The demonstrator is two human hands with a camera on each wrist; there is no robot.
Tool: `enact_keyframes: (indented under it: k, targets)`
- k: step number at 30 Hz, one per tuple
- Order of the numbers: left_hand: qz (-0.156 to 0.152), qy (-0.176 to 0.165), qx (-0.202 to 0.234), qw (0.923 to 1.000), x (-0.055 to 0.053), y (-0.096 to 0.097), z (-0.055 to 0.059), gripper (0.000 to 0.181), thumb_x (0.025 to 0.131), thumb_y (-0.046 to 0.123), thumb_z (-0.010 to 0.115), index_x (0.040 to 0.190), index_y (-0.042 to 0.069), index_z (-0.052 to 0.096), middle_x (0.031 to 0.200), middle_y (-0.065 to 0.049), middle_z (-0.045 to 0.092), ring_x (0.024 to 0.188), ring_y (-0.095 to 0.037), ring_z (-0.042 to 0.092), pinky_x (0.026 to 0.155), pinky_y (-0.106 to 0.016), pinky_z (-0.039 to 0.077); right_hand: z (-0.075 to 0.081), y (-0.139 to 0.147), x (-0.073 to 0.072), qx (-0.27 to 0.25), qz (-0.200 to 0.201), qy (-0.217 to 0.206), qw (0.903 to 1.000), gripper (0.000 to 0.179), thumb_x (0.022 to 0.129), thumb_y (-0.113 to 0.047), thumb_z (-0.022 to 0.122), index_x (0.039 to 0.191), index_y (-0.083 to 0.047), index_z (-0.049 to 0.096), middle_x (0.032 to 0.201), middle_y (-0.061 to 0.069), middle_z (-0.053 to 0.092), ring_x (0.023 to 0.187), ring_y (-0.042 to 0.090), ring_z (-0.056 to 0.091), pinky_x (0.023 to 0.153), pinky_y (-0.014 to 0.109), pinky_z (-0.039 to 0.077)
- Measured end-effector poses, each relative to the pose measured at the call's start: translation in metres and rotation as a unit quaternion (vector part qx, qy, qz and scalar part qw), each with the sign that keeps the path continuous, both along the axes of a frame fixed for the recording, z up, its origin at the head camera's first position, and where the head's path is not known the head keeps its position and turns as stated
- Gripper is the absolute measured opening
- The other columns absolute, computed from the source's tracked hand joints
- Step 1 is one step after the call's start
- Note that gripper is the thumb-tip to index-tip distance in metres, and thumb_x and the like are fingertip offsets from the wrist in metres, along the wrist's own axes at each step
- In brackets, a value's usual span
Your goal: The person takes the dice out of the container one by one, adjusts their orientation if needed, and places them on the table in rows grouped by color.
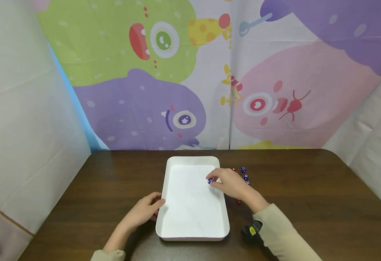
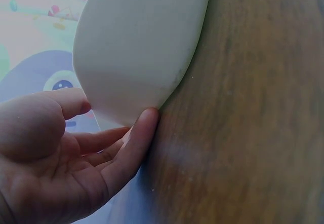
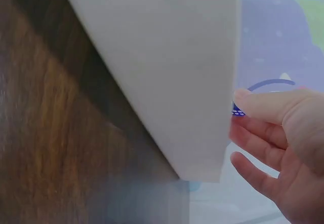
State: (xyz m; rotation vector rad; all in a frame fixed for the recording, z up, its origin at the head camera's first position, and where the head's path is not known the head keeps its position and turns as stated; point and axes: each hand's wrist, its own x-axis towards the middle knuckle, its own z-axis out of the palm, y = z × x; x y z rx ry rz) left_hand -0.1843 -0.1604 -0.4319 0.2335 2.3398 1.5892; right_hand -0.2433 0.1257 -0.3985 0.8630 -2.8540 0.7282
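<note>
A white rectangular tray (image 1: 193,203) lies on the dark wooden table. My left hand (image 1: 143,211) holds its left side, the thumb over the rim and the fingers against the outer wall. In the left wrist view that hand (image 2: 66,158) is at the tray's wall (image 2: 136,46). Over the right part of the tray, my right hand (image 1: 231,183) pinches a blue die (image 1: 210,181) with white dots between thumb and fingers. In the right wrist view the die (image 3: 237,111) shows only partly behind the thumb, beyond the tray's rim.
Right of the tray lie several more dice: blue ones (image 1: 243,169) and red ones (image 1: 238,201), partly hidden by my right hand and forearm. A black device with a yellow mark (image 1: 252,230) is on my right wrist. A cartoon-patterned curtain (image 1: 164,108) hangs behind the table.
</note>
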Motion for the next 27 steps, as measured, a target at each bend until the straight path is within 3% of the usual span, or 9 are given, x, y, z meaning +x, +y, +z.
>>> enact_keyframes:
  k: [19,27]
  targets:
    - [-0.001,0.011,-0.007,0.9999,0.001,0.001,0.002,0.04,0.087,0.027,0.047,0.114,-0.003,0.045,0.088,-0.013,0.055,0.065,-0.02,0.056,0.055,-0.031,0.049,0.005,0.033,0.023,-0.085,-0.015,0.046,0.9952,0.016,0.076,-0.015,0.063,0.092,-0.014,0.063,0.086,-0.008,0.051,0.077,0.007,0.053,0.066,0.025,0.047]
    - [0.002,0.004,-0.004,1.0,-0.002,-0.001,-0.002,0.039,0.088,0.026,0.046,0.115,-0.003,0.044,0.088,-0.012,0.055,0.066,-0.02,0.056,0.055,-0.033,0.049,0.003,0.052,0.031,-0.073,-0.042,0.028,0.9961,0.018,0.075,-0.015,0.064,0.093,-0.017,0.062,0.086,-0.008,0.055,0.078,0.009,0.054,0.067,0.03,0.047]
